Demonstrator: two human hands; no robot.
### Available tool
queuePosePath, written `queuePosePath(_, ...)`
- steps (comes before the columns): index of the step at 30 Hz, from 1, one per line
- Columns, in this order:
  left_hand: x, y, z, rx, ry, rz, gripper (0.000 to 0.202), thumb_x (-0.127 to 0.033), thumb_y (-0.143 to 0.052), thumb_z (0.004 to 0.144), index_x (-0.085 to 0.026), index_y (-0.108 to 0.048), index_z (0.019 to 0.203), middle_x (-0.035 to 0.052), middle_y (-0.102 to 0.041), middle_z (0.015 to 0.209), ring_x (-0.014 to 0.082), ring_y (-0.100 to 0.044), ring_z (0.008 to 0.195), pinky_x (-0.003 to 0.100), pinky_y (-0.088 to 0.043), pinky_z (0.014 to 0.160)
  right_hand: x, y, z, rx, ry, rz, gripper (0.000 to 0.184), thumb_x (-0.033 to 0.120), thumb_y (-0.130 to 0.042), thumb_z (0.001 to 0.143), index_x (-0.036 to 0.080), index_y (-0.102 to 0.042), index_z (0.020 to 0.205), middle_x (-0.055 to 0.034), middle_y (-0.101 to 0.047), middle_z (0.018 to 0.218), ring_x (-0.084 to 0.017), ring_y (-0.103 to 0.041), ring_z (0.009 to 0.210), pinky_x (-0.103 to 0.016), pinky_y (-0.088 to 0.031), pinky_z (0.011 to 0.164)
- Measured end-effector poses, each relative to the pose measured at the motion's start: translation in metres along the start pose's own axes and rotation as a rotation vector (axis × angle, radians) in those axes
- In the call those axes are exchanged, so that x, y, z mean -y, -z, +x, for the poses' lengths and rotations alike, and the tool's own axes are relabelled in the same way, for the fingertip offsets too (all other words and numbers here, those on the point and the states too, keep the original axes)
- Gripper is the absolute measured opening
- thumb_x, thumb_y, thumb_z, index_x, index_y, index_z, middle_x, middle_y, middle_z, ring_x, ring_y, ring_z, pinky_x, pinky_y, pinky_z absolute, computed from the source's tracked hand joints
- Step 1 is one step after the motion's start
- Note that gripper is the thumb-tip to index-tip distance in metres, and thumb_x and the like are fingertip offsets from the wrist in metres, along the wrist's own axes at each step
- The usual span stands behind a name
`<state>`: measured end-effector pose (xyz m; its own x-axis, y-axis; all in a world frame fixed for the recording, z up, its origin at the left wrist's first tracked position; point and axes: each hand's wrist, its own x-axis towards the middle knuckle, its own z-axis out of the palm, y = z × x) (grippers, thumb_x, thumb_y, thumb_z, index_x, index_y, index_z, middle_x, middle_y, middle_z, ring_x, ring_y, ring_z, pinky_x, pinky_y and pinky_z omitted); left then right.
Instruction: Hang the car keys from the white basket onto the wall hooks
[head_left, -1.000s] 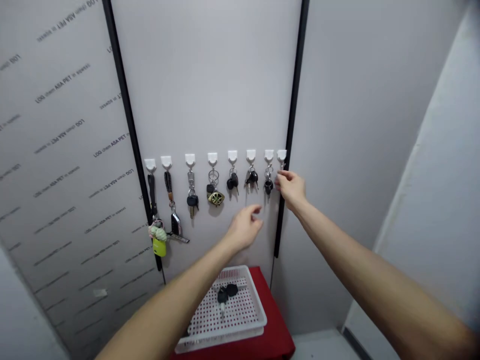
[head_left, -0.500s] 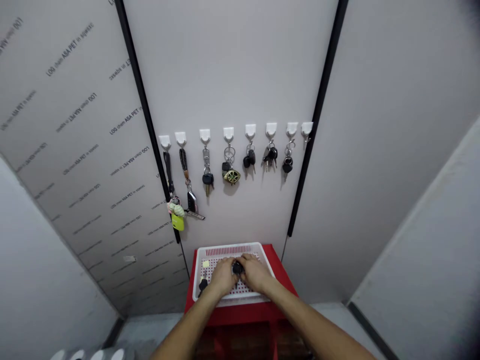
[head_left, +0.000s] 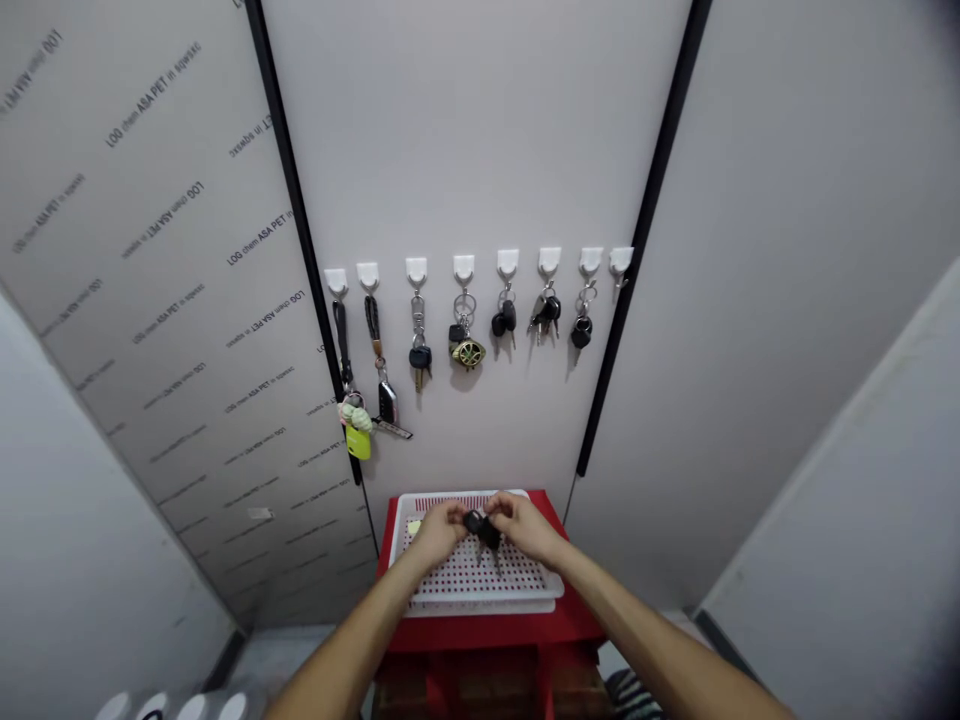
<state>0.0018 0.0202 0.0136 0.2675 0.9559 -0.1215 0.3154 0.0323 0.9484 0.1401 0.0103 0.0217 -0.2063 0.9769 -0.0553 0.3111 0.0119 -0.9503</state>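
Both of my hands are raised just above a white perforated tray [head_left: 480, 590] and pinch a bunch of black keys [head_left: 480, 527] between them. My left hand [head_left: 437, 530] grips the bunch from the left, my right hand [head_left: 523, 525] from the right. The keys dangle a little over the tray. On the wall above hangs a row of white hooks [head_left: 465, 266]; several carry key bunches. The rightmost hook [head_left: 620, 261] is bare.
The tray rests on a red stand [head_left: 491, 635] against the grey wall. Black vertical strips [head_left: 637, 240] divide the wall panels. A green tag and a car key [head_left: 358, 425] hang low from the two left hooks. A small yellow item [head_left: 413, 527] lies in the tray.
A second ago my hands were up at the hooks; they dropped to the tray, took the black keys there and have now lifted them slightly. The view has tilted down.
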Motion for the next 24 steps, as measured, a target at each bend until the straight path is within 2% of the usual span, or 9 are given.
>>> queuePosePath(5,-0.028,0.001,-0.006,0.047,0.067,-0.285,0.018,-0.001,-0.037,0.05,-0.013,-0.043,0.062,-0.0067,-0.043,0.044,0.0037,-0.037,0.042,0.016,-0.026,0.044,0.02,0.006,-0.007,0.006,-0.095,0.278,0.015,0.024,-0.041,0.059,0.013,-0.049,0.067,0.0013,-0.048,0.059,-0.006,-0.042,0.049,-0.017,-0.032,0.041)
queuePosePath(10,-0.05,0.0,-0.012,0.063,0.019,-0.325,0.018,0.001,-0.037,0.049,-0.014,-0.04,0.059,-0.0074,-0.044,0.043,0.0033,-0.039,0.042,0.015,-0.026,0.044,0.032,0.012,-0.009,-0.05,-0.101,0.435,0.023,0.036,-0.043,0.06,0.013,-0.046,0.06,0.0027,-0.045,0.052,-0.006,-0.041,0.047,-0.017,-0.031,0.041)
queuePosePath(13,-0.06,0.002,-0.014,0.053,-0.02,-0.311,0.019,0.002,-0.037,0.047,-0.014,-0.039,0.056,-0.0082,-0.043,0.042,0.0026,-0.038,0.042,0.014,-0.025,0.043,0.039,0.018,-0.008,-0.048,-0.097,0.422,0.021,0.032,-0.049,0.056,0.014,-0.046,0.066,0.0037,-0.047,0.053,-0.005,-0.041,0.045,-0.017,-0.031,0.041)
queuePosePath(15,-0.064,0.003,-0.014,0.062,-0.023,-0.309,0.018,0.001,-0.037,0.048,-0.014,-0.039,0.057,-0.0081,-0.043,0.042,0.0026,-0.037,0.041,0.014,-0.024,0.042,0.044,0.021,-0.007,0.006,-0.088,0.383,0.022,0.029,-0.049,0.055,0.014,-0.047,0.071,0.0031,-0.05,0.055,-0.005,-0.042,0.044,-0.018,-0.032,0.042)
queuePosePath(19,-0.069,0.008,-0.012,0.068,-0.014,-0.374,0.014,-0.004,-0.038,0.05,-0.015,-0.04,0.059,-0.007,-0.044,0.042,0.0034,-0.039,0.041,0.015,-0.025,0.041,0.056,0.029,-0.009,0.045,-0.005,0.211,0.014,0.024,-0.048,0.056,0.012,-0.05,0.063,0.0038,-0.048,0.048,-0.003,-0.04,0.04,-0.017,-0.03,0.041)
queuePosePath(24,-0.078,0.019,-0.007,-0.023,0.022,-0.389,0.006,-0.012,-0.04,0.055,-0.015,-0.04,0.06,-0.0055,-0.045,0.047,0.0035,-0.039,0.041,0.015,-0.025,0.04,0.082,0.05,-0.016,0.039,0.051,0.073,0.016,0.027,-0.05,0.057,0.012,-0.051,0.058,0.0052,-0.043,0.041,-0.003,-0.037,0.038,-0.016,-0.028,0.038)
